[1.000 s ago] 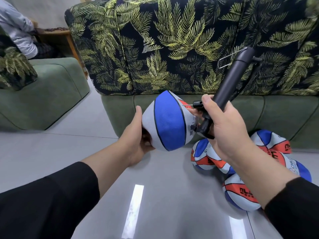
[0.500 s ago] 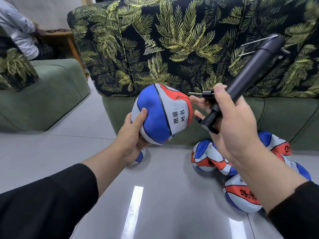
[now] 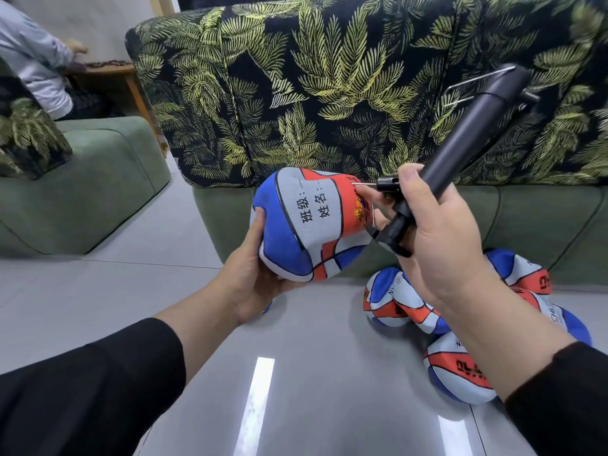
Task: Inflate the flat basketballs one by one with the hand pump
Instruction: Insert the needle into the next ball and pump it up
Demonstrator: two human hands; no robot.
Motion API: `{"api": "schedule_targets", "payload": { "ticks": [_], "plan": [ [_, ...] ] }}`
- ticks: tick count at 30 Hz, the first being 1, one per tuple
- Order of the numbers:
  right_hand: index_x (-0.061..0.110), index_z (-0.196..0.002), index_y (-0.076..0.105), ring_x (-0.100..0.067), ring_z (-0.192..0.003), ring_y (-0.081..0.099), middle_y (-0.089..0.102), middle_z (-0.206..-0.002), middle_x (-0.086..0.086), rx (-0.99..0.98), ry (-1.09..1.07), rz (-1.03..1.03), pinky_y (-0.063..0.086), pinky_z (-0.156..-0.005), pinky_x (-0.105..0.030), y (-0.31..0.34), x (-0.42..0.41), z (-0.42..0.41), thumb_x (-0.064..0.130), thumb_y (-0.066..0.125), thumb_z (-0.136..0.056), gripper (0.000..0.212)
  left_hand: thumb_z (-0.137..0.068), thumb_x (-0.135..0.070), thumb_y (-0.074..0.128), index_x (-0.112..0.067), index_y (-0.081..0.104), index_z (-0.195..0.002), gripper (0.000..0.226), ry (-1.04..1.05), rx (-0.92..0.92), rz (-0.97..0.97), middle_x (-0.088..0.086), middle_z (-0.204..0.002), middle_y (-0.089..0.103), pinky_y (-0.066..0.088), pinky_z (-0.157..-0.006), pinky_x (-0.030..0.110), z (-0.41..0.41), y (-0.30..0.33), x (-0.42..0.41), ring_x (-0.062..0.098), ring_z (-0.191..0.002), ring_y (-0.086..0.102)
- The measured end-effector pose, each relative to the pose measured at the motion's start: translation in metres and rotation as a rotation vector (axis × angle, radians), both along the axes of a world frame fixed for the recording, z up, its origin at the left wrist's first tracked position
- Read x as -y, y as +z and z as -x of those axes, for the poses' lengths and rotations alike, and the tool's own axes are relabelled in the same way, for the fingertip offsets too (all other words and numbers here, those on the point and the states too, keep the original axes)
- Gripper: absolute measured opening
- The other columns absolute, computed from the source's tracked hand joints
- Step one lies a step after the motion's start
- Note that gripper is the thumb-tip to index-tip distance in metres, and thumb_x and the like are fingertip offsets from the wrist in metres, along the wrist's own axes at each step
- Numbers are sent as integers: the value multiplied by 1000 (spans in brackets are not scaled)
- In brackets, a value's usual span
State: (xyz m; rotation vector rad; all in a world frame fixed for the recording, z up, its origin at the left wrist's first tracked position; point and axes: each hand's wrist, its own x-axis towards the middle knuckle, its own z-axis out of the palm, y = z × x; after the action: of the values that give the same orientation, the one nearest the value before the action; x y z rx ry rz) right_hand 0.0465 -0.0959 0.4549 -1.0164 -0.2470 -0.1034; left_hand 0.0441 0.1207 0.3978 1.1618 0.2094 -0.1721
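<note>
The left hand point(image 3: 253, 281) cups the limp blue, white and red rubber basketball point(image 3: 309, 225) from below; the right hand point(image 3: 437, 238) grips the black plastic hand pump point(image 3: 460, 133), its thin metal needle point(image 3: 363, 184) by the ball's top; I'd find the valve first, then push the needle in straight.

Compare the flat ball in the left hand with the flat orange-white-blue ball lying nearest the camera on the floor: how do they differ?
The held blue, white and orange rubber ball is up off the floor, gripped from below by the left hand; the nearest floor ball lies untouched on the grey floor. The held ball shows a white panel with black Chinese characters; the floor ball shows an orange panel with black lettering. The black hand pump's needle points at the held ball only. Both look deflated and share colours.
</note>
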Motion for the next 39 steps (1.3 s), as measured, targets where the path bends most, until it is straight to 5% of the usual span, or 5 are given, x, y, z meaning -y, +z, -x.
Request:
{"api": "schedule_targets", "payload": {
  "ticks": [5,16,24,32,39],
  "plan": [
    [19,-98,54,-31,-109,68,69,-83,2,-14,20,32,59,-69,-33,-2,0,2,23,59,-103,8,-92,-84,34,-36,67,-134,72,7,-80,-63,2,-127,74,57,-94,52,3,3,6,29,-116,71],
    [22,-96,59,-19,-88,59,68,-86,3,-21,-142,129,56,-83,-47,-7,10,-7,27,63,-102,9,-72,-64,77,-27,49,-143,85,-103,-31,-149,4,-129,68,62,-78,46,10,-4,8,33,-105,69],
    [27,-93,60,-25,-95,62,73,-92,-1,5,-101,205,54,-81,-46,-7,6,-6,34,68,-98,11,-68,-88,51,-27,54,-135,91,89,-56,-359,12,-93,65,53,-57,36,2,1,13,25,-59,59],
    [30,-94,60,-19,-95,67,72,-88,7,-52,-85,314,56,-64,-32,-18,2,-5,36,68,-98,11,-100,-29,66,-19,65,-124,26,-30,50,-351,-2,-101,78,57,-62,26,8,9,14,10,-76,72],
    [28,-94,62,-43,-108,68,70,-85,3,-10,-57,160,53,-84,-39,-7,-3,-5,30,68,-99,8,-104,-34,60,-15,64,-135,37,77,19,-160,5,-121,76,61,-71,30,6,5,5,17,-98,75]
  ]
}}
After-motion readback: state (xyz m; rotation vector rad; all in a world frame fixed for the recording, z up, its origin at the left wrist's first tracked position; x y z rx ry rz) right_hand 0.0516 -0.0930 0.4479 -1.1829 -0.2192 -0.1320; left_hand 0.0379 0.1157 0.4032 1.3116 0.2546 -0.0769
